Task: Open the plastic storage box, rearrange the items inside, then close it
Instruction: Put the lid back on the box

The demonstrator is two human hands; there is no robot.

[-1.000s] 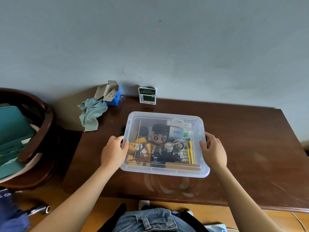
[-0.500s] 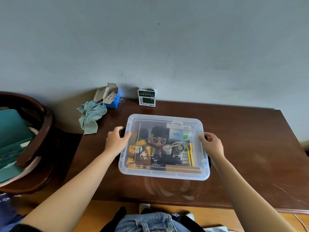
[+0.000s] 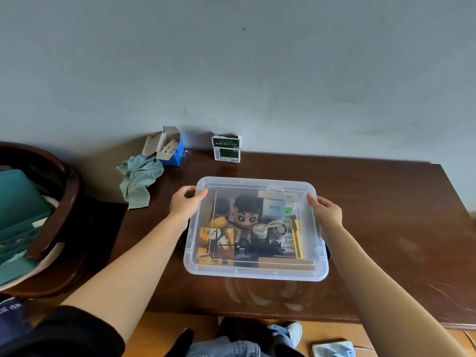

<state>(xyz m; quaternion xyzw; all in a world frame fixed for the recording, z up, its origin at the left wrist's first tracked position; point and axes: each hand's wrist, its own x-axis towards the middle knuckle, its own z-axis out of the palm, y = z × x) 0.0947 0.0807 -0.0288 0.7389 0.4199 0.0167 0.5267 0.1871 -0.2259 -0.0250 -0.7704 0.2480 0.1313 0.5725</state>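
Both hands are sliding away from me along the box sides compared with 1 second ago: they were gripping the middle of the short sides, and now they are sitting at the 2 far corners. My left hand [image 3: 186, 205] is curling its fingers over the far-left corner of the clear rectangular plastic storage box [image 3: 255, 273], thumb lying on the lid rim. My right hand [image 3: 326, 212] is pinching the far-right corner the same way, fingertips on top, the rest hidden behind the edge.

I am seeing the box resting flat on the dark brown wooden bench [image 3: 386, 228], its long axis running left to right across my view, near edge towards me, with the translucent lid [image 3: 253, 182] apparently in place. Through it I am making out a big-headed cartoon figurine [image 3: 244, 215], a yellow utility knife [image 3: 296, 235] and an orange printed card box [image 3: 216, 243].

What matters for the coming move, I am judging, is that both hands are flanking the far edge, equally near, 1 per corner. Lifting there would be hinging the lid up towards me about the near edge. I cannot tell whether the dark side latches are released.
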